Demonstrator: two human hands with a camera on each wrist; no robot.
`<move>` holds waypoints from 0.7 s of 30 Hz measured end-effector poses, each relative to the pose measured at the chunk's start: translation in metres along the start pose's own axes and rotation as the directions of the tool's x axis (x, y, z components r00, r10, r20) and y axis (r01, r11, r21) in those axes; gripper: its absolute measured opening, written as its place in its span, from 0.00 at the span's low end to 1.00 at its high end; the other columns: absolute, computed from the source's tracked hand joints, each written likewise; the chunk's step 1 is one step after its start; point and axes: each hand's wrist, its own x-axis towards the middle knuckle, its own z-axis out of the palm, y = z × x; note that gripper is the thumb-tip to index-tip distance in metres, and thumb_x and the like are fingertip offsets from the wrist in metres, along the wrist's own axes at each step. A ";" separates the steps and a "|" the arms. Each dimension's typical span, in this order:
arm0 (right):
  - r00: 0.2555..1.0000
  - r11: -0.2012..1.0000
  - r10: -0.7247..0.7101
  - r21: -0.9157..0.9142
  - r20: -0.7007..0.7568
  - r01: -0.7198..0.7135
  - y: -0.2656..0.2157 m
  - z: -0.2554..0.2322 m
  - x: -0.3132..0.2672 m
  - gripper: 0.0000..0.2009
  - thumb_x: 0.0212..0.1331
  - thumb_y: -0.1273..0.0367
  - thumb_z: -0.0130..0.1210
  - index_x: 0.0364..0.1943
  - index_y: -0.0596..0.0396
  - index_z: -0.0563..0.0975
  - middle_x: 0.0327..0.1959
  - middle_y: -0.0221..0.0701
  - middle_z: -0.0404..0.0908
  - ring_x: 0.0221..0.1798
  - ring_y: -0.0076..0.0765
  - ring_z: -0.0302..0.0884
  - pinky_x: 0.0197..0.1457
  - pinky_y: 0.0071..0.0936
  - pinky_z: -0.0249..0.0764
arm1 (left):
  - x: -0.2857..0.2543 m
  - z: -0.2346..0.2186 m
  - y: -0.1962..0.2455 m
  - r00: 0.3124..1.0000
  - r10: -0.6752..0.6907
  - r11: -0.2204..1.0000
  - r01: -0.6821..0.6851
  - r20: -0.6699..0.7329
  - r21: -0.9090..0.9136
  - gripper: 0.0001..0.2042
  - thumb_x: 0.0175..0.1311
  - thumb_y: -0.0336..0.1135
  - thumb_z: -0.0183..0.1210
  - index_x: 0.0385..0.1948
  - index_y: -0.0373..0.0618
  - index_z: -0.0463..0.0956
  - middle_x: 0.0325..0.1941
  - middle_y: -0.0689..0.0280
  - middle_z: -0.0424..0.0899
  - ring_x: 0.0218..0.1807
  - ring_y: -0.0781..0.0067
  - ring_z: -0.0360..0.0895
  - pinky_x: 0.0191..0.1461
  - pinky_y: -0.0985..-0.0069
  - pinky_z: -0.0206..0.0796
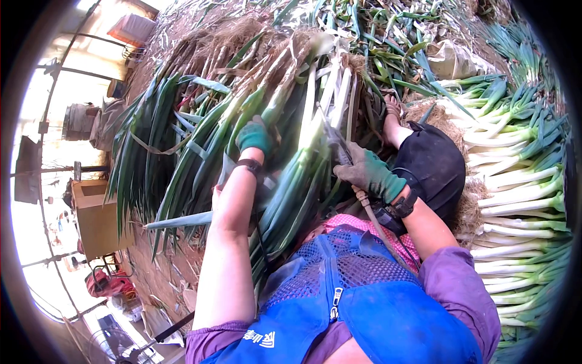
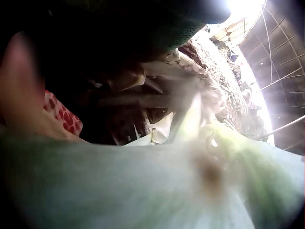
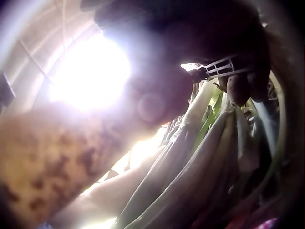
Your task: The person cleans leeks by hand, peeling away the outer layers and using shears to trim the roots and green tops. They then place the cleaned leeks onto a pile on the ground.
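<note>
In the head view my left hand (image 1: 254, 134), in a green glove, grips a leek (image 1: 276, 102) near where its pale stem turns green. Broad leek leaves (image 2: 119, 186) fill the bottom of the left wrist view. My gloved right hand (image 1: 371, 173) holds a blow gun (image 1: 335, 138) by its handle, the thin nozzle pointing up over several white leek stems (image 1: 327, 91). A hose (image 1: 373, 213) runs from the gun down along the vest. Leek stalks (image 3: 183, 148) hang below the dark right hand in the right wrist view.
Untrimmed leeks with dry roots (image 1: 206, 51) are heaped at the left. Clean white leeks (image 1: 515, 182) lie in a long row along the right. Loose leaves (image 1: 388, 48) litter the ground ahead. A bent knee (image 1: 430, 170) and bare foot (image 1: 393, 121) are close by the right hand.
</note>
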 end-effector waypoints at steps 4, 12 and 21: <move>0.997 0.997 0.079 -0.013 0.013 -0.079 0.009 0.000 0.005 0.32 0.49 0.55 0.61 0.60 0.56 0.73 0.40 0.49 0.83 0.44 0.50 0.83 0.51 0.40 0.76 | 0.009 -0.016 -0.013 1.000 -0.013 0.993 0.012 -0.002 -0.119 0.21 0.60 0.49 0.60 0.49 0.45 0.77 0.52 0.47 0.84 0.57 0.47 0.81 0.59 0.57 0.72; 0.999 0.995 0.032 0.096 -0.021 -0.029 0.015 -0.003 0.003 0.30 0.50 0.56 0.61 0.57 0.58 0.74 0.34 0.42 0.81 0.38 0.41 0.82 0.46 0.37 0.77 | -0.013 -0.146 -0.048 0.991 0.072 0.992 -0.083 -0.113 -0.096 0.19 0.49 0.39 0.63 0.45 0.46 0.82 0.40 0.54 0.87 0.43 0.53 0.85 0.49 0.61 0.74; 0.995 0.984 -0.076 0.168 0.068 0.064 -0.014 -0.003 -0.012 0.27 0.52 0.58 0.62 0.55 0.57 0.74 0.31 0.39 0.78 0.34 0.39 0.78 0.42 0.35 0.75 | -0.051 -0.150 -0.033 0.937 0.233 0.879 -0.087 0.262 -0.469 0.29 0.47 0.38 0.69 0.55 0.36 0.79 0.40 0.59 0.87 0.40 0.72 0.82 0.48 0.75 0.74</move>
